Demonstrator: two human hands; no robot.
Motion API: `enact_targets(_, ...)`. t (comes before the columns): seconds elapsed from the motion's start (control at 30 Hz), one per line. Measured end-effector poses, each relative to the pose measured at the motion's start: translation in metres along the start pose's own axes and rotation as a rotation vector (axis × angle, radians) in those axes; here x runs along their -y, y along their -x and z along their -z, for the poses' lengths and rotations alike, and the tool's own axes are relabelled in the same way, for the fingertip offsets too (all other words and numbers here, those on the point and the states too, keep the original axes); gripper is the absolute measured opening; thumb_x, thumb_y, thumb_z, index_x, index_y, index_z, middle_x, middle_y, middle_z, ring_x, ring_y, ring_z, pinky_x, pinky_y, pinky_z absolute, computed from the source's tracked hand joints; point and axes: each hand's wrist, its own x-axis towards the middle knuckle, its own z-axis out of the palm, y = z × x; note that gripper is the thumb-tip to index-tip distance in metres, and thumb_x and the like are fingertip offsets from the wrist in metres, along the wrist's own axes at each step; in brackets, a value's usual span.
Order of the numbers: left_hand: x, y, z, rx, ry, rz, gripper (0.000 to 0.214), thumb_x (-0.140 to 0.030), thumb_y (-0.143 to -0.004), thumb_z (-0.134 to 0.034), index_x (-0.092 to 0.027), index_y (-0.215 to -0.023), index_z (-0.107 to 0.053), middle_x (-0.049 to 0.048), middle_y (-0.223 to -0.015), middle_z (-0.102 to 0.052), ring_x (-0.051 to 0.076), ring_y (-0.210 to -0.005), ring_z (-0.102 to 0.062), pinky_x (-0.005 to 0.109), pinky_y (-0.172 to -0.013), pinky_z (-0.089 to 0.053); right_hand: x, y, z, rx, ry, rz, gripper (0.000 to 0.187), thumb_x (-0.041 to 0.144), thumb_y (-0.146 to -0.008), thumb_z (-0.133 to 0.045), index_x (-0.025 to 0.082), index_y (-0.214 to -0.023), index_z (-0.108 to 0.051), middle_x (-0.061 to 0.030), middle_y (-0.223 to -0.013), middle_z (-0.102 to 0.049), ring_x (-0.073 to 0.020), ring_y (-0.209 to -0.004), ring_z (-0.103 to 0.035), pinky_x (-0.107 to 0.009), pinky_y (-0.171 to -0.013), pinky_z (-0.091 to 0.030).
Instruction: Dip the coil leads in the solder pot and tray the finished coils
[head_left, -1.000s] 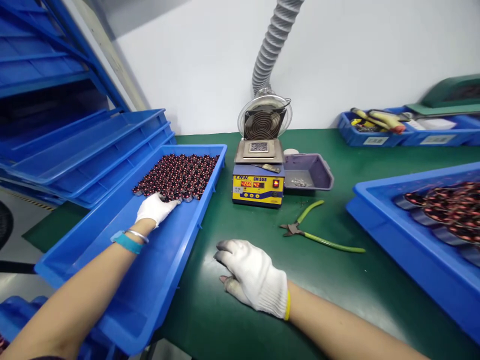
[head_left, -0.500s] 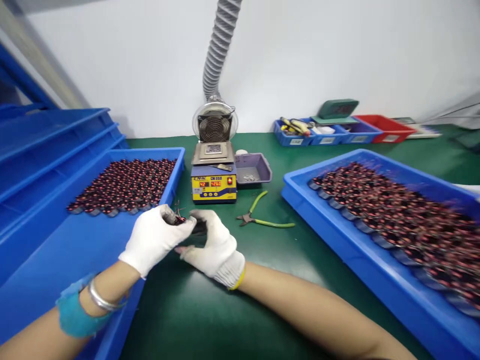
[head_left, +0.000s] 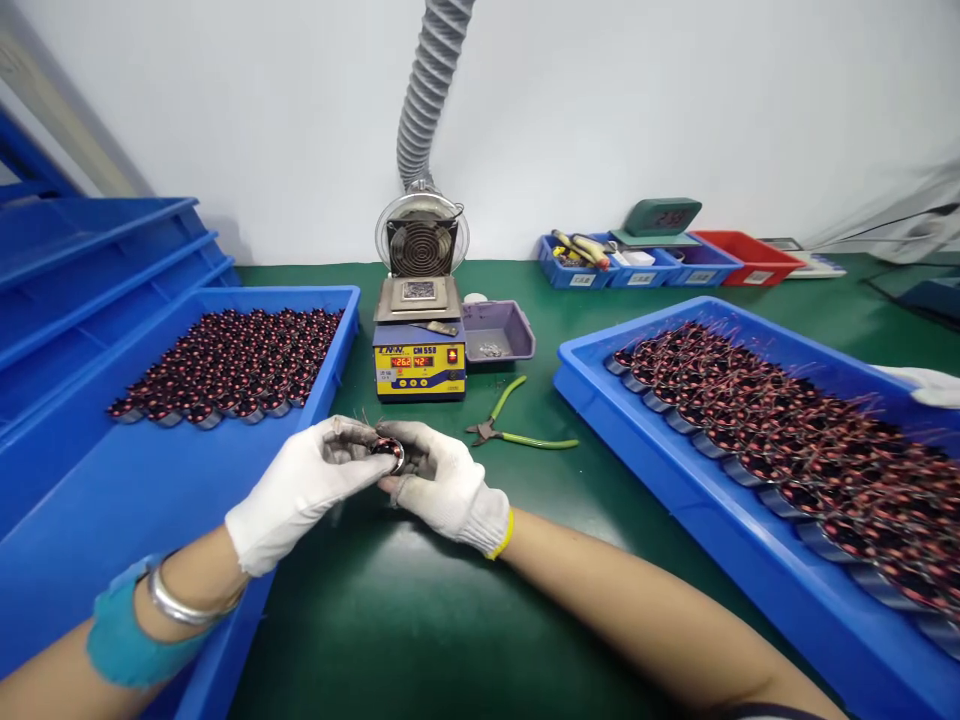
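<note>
Between my gloved hands is a motor stator, a small round metal ring with copper windings and thin wires. My left hand pinches it from the left, and thin wire ends stick up near those fingertips. From the right, my right hand has its fingers closed round the ring, thumb below. Part of the stator is hidden by the fingers. Just beyond lies a pair of green-handled cutting pliers, its jaws open, touched by neither hand.
A solder pot with a fan and duct stands behind, a purple bin beside it. Blue trays of stators flank me, left and right. Small bins line the wall. Another person's gloved hand is at the right edge.
My right hand has closed in on the stator, which both hands now hold. The ring has turned so that its metal rim and windings show. The view has shifted slightly.
</note>
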Motion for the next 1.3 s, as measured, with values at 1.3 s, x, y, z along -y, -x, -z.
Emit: enact_targets(1.3, 0.017, -0.009, 0.009, -0.011, 0.248, 0.055, 0.048, -0.055, -0.071, -0.062, -0.013, -0.096, -0.060, 0.0066, -0.084, -0.064, 0.017, -0.062, -0.058, 0.029, -0.056, -0.045, 0.092, -0.088, 0.053, -0.304, 0.673, 0.033, 0.032, 0.035, -0.083, -0.048, 0.016, -0.104, -0.063, -0.0017, -0.074, -0.061, -0.0125, -0.064, -0.058, -0.026, -0.065, -0.049)
